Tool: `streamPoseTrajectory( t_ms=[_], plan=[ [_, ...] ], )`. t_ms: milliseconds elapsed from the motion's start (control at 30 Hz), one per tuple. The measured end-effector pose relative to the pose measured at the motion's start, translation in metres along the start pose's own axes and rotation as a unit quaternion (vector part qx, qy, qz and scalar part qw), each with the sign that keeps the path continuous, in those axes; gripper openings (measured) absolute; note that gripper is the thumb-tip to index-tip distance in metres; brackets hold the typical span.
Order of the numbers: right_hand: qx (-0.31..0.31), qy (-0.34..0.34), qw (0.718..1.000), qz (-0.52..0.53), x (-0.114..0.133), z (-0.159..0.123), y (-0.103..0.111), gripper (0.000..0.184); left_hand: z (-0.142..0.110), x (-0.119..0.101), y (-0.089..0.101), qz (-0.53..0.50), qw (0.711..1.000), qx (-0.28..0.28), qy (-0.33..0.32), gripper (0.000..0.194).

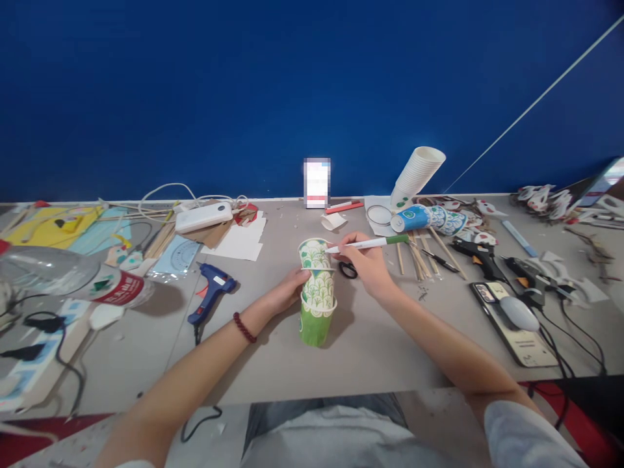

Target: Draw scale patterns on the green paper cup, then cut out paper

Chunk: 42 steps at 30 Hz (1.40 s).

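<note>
In the middle of the table several paper cups [319, 294] with a green scale pattern are joined in a row, the lowest one plain green on its side. My left hand [288, 289] is wrapped round the left side of these cups, its fingertips partly hidden. A white marker [365, 245] with a green end is pinched in my right hand [364, 259]. Its tip points left and lies at the patterned top cup, by a green coloured patch; I cannot tell whether it touches. Black scissors handles [348, 270] show under my right hand.
A blue glue gun [210, 292] and a water bottle [82, 276] lie left. To the right are a phone [511, 325] with a mouse [519, 313] on it, black glue guns and cables. Stacked cups [418, 174] lean near the blue wall [244, 97].
</note>
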State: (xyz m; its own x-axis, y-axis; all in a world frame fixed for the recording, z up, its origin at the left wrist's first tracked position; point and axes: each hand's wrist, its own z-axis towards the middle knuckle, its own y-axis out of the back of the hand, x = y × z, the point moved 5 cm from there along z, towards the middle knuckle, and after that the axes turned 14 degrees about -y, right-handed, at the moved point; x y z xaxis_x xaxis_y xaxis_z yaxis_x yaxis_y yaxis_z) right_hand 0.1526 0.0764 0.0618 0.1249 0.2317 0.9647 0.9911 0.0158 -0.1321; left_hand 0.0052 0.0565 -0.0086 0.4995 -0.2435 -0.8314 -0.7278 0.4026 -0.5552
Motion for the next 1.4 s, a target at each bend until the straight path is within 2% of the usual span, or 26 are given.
streamPoseTrajectory(
  t_ms=[200, 533, 667, 767, 933, 1100, 1400],
  plan=[
    [-0.009, -0.030, 0.999, 0.033, 0.000, 0.003, 0.003, 0.013, 0.000, 0.002, 0.003, -0.006, 1.000, 0.004, 0.000, 0.056],
    [-0.017, 0.030, 0.999, -0.008, 0.001, 0.002, 0.003, 0.013, 0.000, -0.002, 0.000, -0.023, 0.999, 0.038, -0.001, 0.050],
    [0.002, 0.038, 0.999, -0.002, 0.004, -0.003, -0.002, 0.013, 0.000, -0.003, -0.001, -0.044, 0.997, 0.055, -0.008, 0.066],
    [0.028, 0.035, 0.999, -0.001, 0.005, -0.006, -0.006, 0.013, -0.001, 0.001, 0.002, -0.055, 0.996, 0.064, 0.014, 0.076],
    [0.026, 0.028, 0.999, -0.015, 0.007, -0.009, -0.008, 0.015, -0.002, 0.004, 0.006, -0.034, 0.998, 0.057, 0.017, 0.063],
    [0.021, 0.022, 1.000, 0.003, 0.007, -0.010, -0.007, 0.018, -0.001, -0.001, 0.001, -0.021, 0.998, 0.050, 0.017, 0.057],
    [-0.005, 0.060, 0.995, -0.079, 0.008, -0.014, -0.008, 0.015, -0.002, -0.002, 0.002, -0.018, 0.999, 0.025, 0.024, 0.052]
  ],
)
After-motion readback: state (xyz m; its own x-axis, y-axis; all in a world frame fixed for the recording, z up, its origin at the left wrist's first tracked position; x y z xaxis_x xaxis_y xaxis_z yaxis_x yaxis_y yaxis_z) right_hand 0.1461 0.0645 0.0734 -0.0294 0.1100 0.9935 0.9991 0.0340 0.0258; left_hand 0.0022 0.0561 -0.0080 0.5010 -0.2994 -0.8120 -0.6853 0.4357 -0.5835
